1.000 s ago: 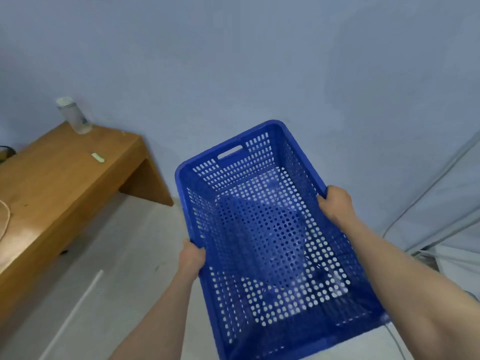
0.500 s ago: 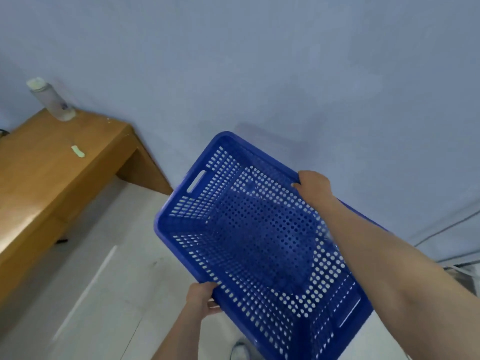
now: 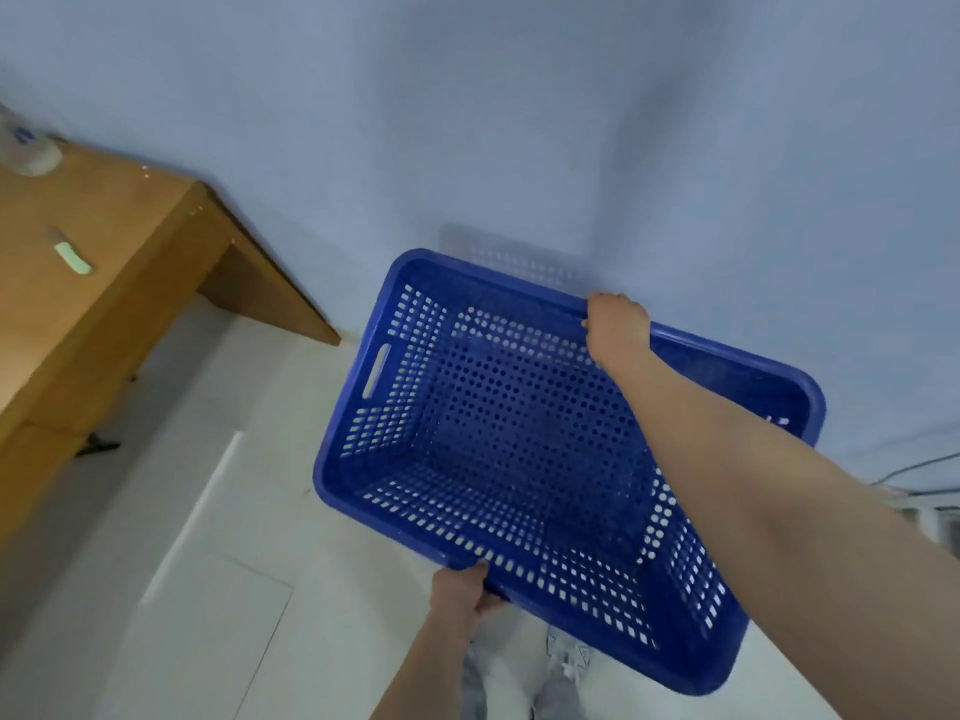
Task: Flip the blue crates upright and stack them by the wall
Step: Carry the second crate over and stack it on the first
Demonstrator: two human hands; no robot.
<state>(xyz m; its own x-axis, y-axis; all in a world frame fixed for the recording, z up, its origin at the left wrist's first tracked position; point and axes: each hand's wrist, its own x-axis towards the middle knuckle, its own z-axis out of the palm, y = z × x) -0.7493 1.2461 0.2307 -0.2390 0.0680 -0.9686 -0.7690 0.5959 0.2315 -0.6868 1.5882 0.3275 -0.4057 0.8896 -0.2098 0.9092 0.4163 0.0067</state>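
Observation:
One blue perforated crate [image 3: 519,449] fills the middle of the view, open side up, its far long rim close to the pale blue wall [image 3: 519,122]. My right hand [image 3: 615,324] grips the far rim from above. My left hand [image 3: 462,595] grips the near rim from below. The crate is empty, with a slot handle on its left end. Whether it rests on the floor or hangs just above it I cannot tell. No other crate shows.
A wooden bench [image 3: 104,283] stands at the left against the wall, with a clear bottle [image 3: 26,148] and a small green object [image 3: 75,258] on top. The white tiled floor [image 3: 218,563] runs below. Cables [image 3: 919,467] lie at the right. My legs show under the crate.
The crate has turned so its long side runs along the wall and has gone down and closer to the wall. Both hands have stayed on its rims.

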